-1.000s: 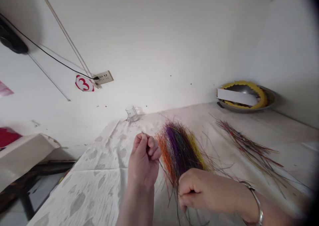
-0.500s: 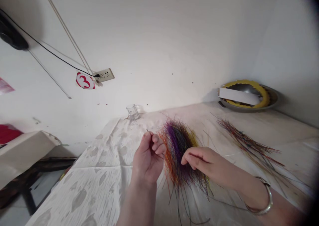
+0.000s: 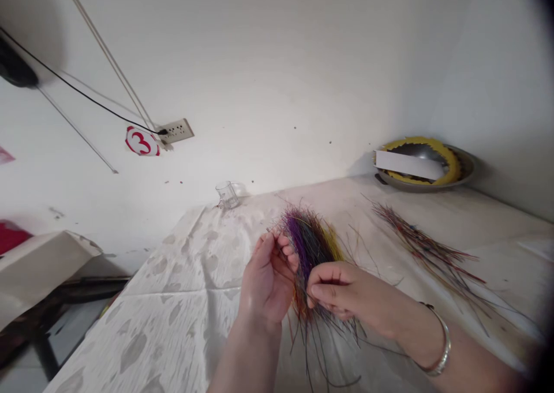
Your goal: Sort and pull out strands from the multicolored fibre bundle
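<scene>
A thick bundle of thin coloured strands (image 3: 309, 240), purple, grey, brown, yellow and orange, lies on the cloth in front of me. My left hand (image 3: 269, 274) is palm up at its left side, partly over the orange strands. Its thumb and forefinger are pinched, and a thin strand (image 3: 268, 229) pokes out at their tips. My right hand (image 3: 340, 289), with a silvery bangle on the wrist, is closed in a pinch over the bundle's lower right part. What lies between its fingertips is too small to make out.
A smaller, looser bunch of strands (image 3: 424, 246) lies to the right. At the back stand a clear glass mug (image 3: 227, 195) and a metal bowl (image 3: 465, 171) holding a yellow ring and white strip. A socket (image 3: 177, 131) is on the wall.
My left hand has moved slightly right and turned its palm up more, covering more of the orange strands. My right hand has come left and slightly down, closer to the left. The view has shifted slightly.
</scene>
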The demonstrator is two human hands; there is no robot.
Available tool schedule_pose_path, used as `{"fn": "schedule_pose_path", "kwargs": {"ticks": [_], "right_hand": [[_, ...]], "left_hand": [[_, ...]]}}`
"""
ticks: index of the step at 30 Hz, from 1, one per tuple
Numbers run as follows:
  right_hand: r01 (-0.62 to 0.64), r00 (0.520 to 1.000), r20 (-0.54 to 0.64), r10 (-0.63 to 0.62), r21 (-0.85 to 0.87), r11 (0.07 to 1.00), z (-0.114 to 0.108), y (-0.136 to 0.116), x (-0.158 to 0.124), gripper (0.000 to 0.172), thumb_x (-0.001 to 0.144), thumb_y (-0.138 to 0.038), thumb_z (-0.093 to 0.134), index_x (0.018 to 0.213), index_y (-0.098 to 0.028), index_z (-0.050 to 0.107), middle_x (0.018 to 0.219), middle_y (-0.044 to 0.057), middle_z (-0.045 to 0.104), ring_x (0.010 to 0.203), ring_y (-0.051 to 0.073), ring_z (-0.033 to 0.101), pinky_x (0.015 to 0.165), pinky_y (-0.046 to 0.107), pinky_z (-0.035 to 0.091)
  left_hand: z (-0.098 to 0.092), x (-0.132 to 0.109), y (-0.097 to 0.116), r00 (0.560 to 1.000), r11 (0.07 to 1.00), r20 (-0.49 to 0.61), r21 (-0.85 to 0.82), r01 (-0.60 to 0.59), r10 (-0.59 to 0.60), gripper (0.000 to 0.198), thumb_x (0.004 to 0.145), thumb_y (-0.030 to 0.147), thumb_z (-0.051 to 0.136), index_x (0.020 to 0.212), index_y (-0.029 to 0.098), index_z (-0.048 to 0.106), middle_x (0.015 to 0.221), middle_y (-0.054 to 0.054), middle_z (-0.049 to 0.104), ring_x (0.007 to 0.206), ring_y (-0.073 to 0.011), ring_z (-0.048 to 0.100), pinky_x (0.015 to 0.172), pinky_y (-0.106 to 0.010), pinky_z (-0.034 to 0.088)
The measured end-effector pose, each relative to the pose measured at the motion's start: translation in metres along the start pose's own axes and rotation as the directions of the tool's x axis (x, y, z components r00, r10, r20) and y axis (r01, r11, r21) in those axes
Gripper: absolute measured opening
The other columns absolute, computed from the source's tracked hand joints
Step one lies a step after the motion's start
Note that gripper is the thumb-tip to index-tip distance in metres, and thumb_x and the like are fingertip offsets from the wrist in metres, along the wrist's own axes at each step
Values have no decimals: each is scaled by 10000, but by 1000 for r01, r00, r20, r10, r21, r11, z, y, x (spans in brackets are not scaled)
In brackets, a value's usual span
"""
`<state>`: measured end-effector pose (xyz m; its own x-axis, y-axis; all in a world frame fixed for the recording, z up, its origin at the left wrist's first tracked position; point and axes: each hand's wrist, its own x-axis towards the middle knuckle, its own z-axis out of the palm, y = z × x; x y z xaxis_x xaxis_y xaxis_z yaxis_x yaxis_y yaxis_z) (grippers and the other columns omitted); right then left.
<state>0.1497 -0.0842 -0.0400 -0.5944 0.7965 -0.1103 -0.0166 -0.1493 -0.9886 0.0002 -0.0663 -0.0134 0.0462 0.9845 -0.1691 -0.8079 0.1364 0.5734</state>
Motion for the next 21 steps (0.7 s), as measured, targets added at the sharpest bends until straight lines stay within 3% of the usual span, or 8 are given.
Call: {"fn": "schedule_pose_path", "kwargs": {"ticks": [6, 12, 21], "right_hand": [[-5, 1000, 26, 4, 39, 999, 2, -2, -3, 298, 886, -366, 508, 759, -133, 643, 570, -44, 413, 486, 73, 294, 444, 206, 192], [-9, 1000, 20, 10, -52, 999, 2, -3, -5, 210, 841, -273, 548, 740, -135, 669, 595, -35, 476, 495, 67, 342, 454, 196, 236], [36, 997, 65, -44, 120, 992, -4, 1, -2, 243, 836, -280, 543, 686, -148, 682, 548, -34, 485, 455, 69, 327, 451, 219, 228]], "left_hand": [[-1, 1, -2, 1000, 1000, -12, 12, -11, 12, 199, 929, 153, 469, 756, 130, 563, 690, -22, 560, 546, -87, 531, 517, -185, 483], [0, 0, -5, 999, 999, -23, 27, -45, 46, 184, 922, 158, 485, 766, 133, 579, 692, -13, 553, 559, -84, 534, 530, -182, 480], [-3, 1, -2, 995, 991, 19, 93, -95, 94, 116, 816, 187, 653, 722, 147, 599, 646, 18, 525, 550, -78, 501, 528, -181, 444]]}}
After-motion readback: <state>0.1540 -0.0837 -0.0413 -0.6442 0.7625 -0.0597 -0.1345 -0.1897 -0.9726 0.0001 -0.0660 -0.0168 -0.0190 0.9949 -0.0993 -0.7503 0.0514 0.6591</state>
